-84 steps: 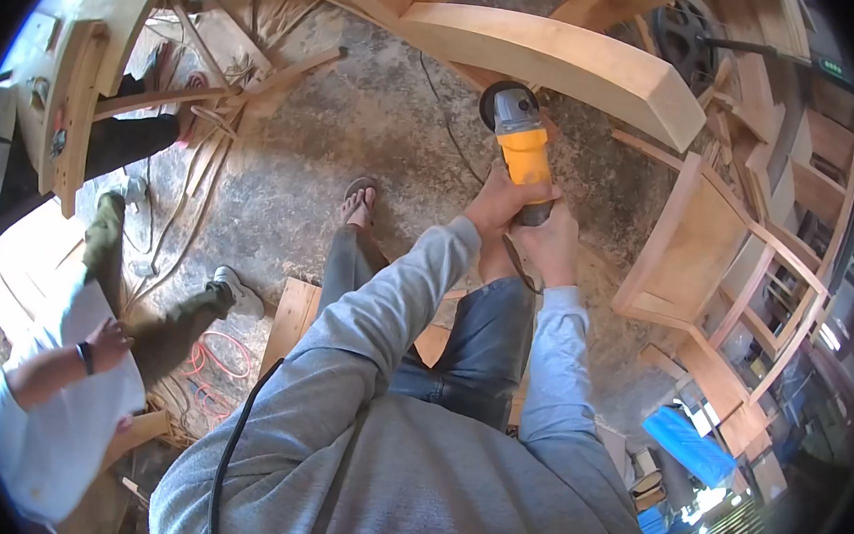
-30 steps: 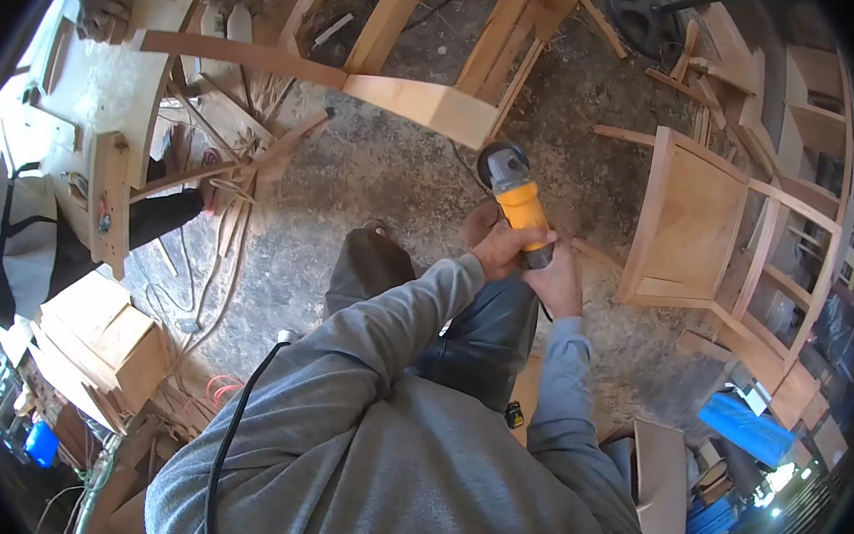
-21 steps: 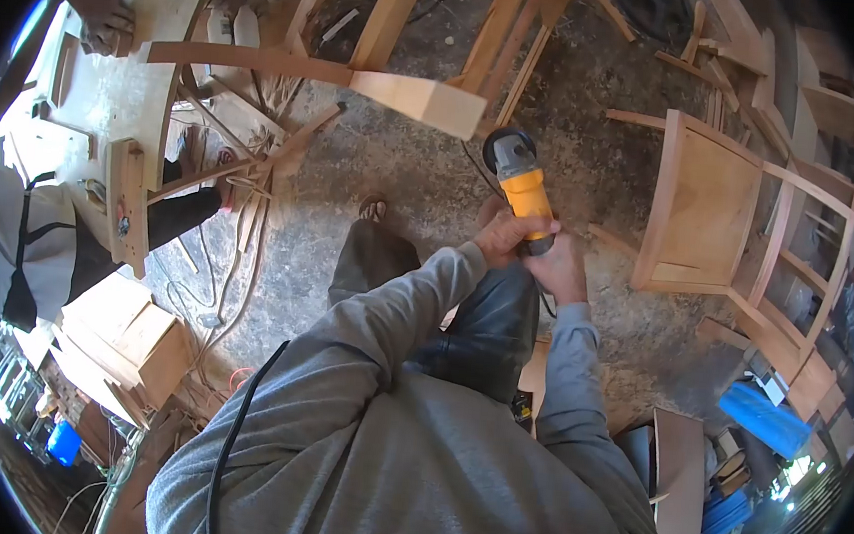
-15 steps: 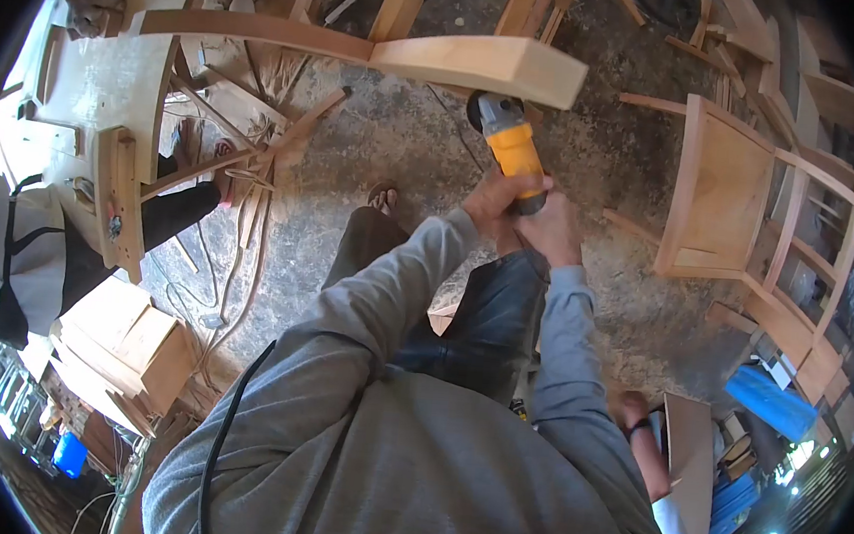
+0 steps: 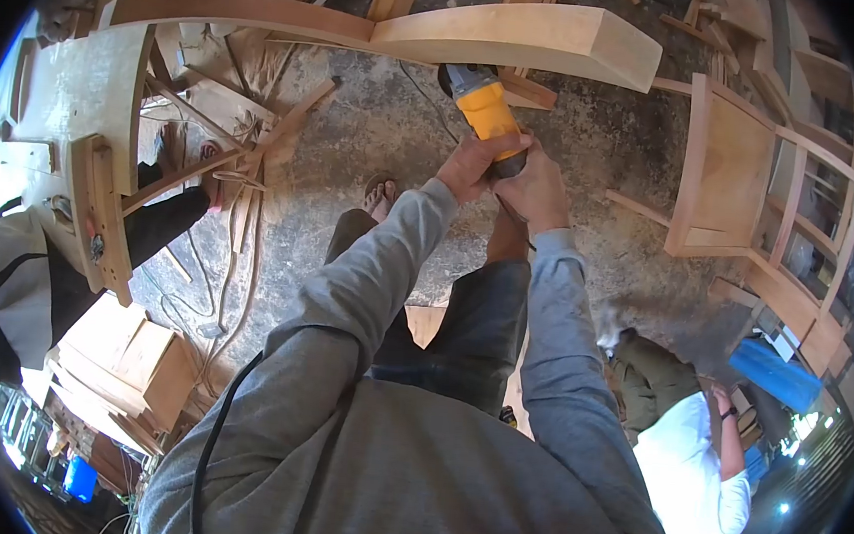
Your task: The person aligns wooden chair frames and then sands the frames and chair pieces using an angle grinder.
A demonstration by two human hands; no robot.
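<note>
Both my hands grip a yellow angle grinder (image 5: 486, 111) with a grey head. My left hand (image 5: 472, 165) wraps its body from the left, and my right hand (image 5: 539, 187) closes round its rear end. The grinder's head lies at the underside of a long, curved wooden piece (image 5: 515, 35), near its middle; the disc is mostly hidden, so I cannot tell whether it touches. This pale wood meets a darker reddish curved length (image 5: 256, 13) on the left.
A wooden chair frame (image 5: 698, 168) stands at the right. Offcuts and cables litter the floor at left, beside stacked boards (image 5: 124, 359). One person in a white shirt (image 5: 687, 468) is close behind on my right; another person (image 5: 14, 285) is at the left.
The grinder and both hands have shifted left and slightly up in view. The curved wood's right end now reaches farther right. More of the white-shirted person has come into view.
</note>
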